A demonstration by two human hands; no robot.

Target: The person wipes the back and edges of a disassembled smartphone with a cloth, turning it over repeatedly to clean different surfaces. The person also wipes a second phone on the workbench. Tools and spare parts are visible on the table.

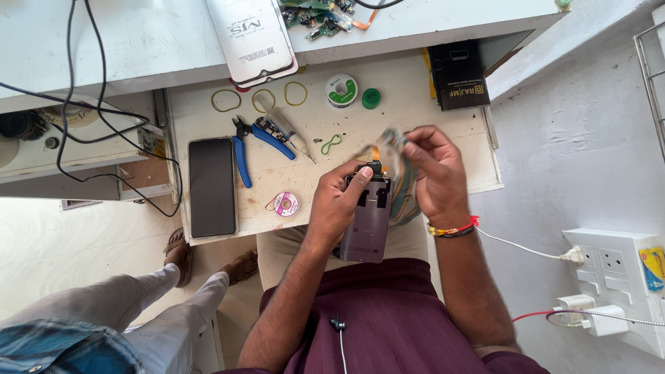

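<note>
My left hand (337,203) grips a grey phone body (366,223) with its back open, held upright over my lap at the table's front edge. My right hand (433,172) pinches a small circuit board (395,138) with an orange flex ribbon (375,150) that runs down to the top of the phone body. Both hands sit close together just in front of the white table (405,111).
On the table lie a dark phone (212,185), blue pliers (256,142), a syringe (285,128), rubber bands, solder spools (341,90), a pink wick reel (285,203) and a black box (457,75). A power strip (613,284) is at right. Another person's legs are at lower left.
</note>
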